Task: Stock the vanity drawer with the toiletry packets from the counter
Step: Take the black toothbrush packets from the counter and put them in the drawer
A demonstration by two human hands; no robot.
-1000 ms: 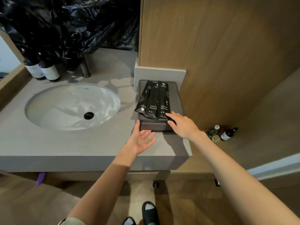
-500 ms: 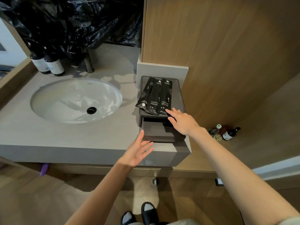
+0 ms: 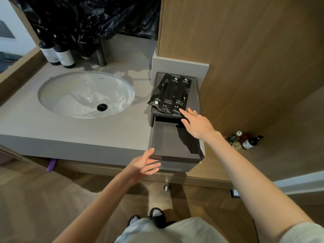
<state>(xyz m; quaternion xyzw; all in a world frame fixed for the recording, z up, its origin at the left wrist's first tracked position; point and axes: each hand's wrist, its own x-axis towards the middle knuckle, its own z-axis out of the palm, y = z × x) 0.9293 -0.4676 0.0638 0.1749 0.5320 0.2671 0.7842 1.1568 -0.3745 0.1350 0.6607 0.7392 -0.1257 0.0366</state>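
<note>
Three black toiletry packets (image 3: 171,95), two printed "TOOTH BRUSH", lie fanned on a dark tray-like box top (image 3: 196,95) at the counter's right end. Under it a dark drawer (image 3: 168,137) is pulled out over the counter edge, and nothing lies inside it. My right hand (image 3: 197,124) reaches over the drawer, its straight fingertips touching the near end of the rightmost packet. My left hand (image 3: 142,166) hovers with spread fingers at the drawer's front left corner, thumb against its front edge, holding nothing.
A white oval sink (image 3: 85,94) is set in the grey counter (image 3: 43,123) to the left. Two dark bottles (image 3: 59,53) and black plastic bags stand at the back. A wooden wall panel rises on the right; small bottles (image 3: 249,142) sit on the floor beside it.
The drawer has slid out toward me, from nearly closed to well open. My left hand drew back with it. My right hand stayed at the packets' near end.
</note>
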